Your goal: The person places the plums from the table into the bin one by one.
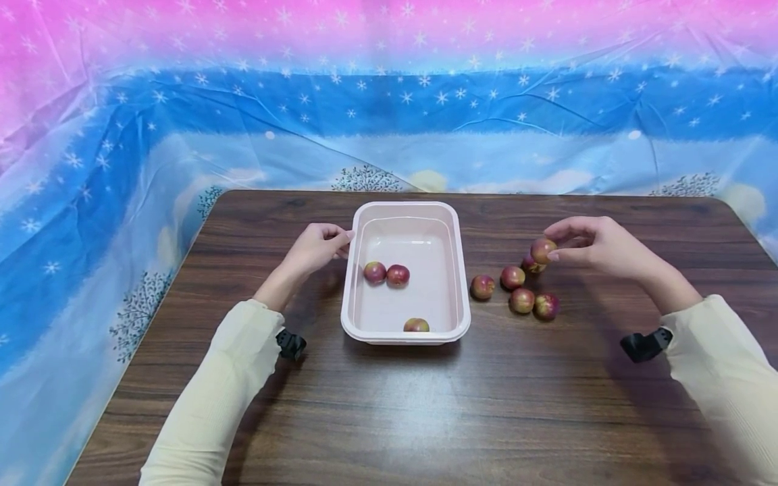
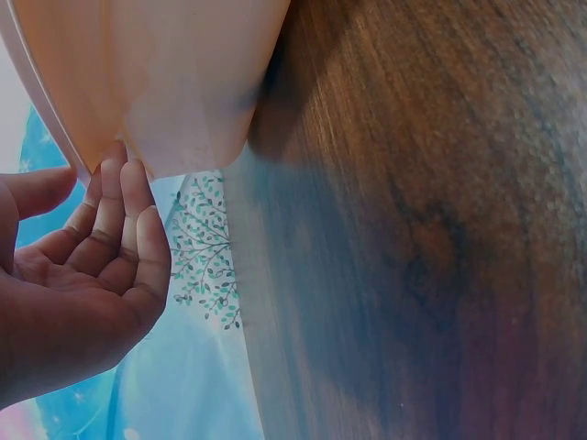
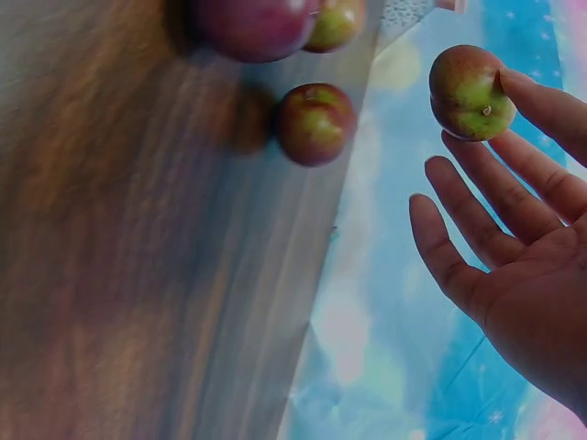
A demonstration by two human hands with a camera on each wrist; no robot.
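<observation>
A white plastic container [image 1: 406, 341] stands on the table with three red-and-green plums inside. Two plums [image 1: 398, 275] lie together near its left wall, and one plum [image 1: 416, 325] rests by the near wall. My left hand [image 1: 316, 248] pinches the container's left rim; in the left wrist view the fingertips [image 2: 138, 183] reach under that rim. Over to the right, my right hand [image 1: 602, 248] pinches a plum [image 3: 470, 92] between thumb and fingertips, raised above the table. Right below it sits another plum [image 1: 532, 265], partly hidden by the held one.
Several loose plums [image 1: 522, 300] are grouped on the table right of the container, with one plum [image 1: 483, 287] close to its right wall. The dark wooden table [image 1: 389, 412] ends at the back before a snowflake-patterned cloth [image 1: 389, 101]. Each wrist wears a black strap [image 1: 645, 345].
</observation>
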